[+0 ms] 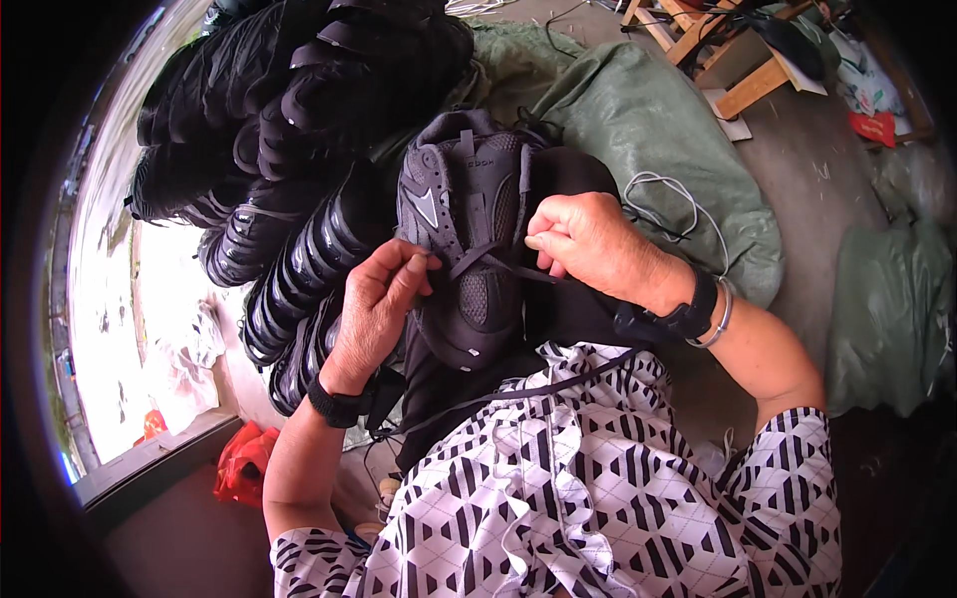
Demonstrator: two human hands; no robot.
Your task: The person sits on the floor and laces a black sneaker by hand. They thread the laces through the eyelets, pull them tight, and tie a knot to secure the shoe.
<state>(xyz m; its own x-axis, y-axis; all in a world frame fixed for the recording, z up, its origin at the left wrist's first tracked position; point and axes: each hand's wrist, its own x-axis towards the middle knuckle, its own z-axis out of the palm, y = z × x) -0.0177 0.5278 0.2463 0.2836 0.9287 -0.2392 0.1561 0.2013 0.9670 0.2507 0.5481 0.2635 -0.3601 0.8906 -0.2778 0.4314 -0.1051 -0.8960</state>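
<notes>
A dark grey sneaker [431, 209] lies across my lap with its toe towards me and its tongue standing up at the far end. A flat dark shoelace [503, 264] passes through the lowest eyelets, and its two sides cross above the toe. At the shoe's left edge my left hand [379, 294] is closed in a pinch on the lace. On the other side my right hand [598, 239] is closed too, its fingers curled around the lace's other side. The lace's ends trail down over my patterned clothing.
Stacked dark shoes [309, 259] fill the left side, close to my left forearm. Large green sacks [648, 120] lie beyond and to the right, with a white cord [688, 194] on one. A wooden frame [753, 95] stands far right. A red plastic bag [244, 463] is at lower left.
</notes>
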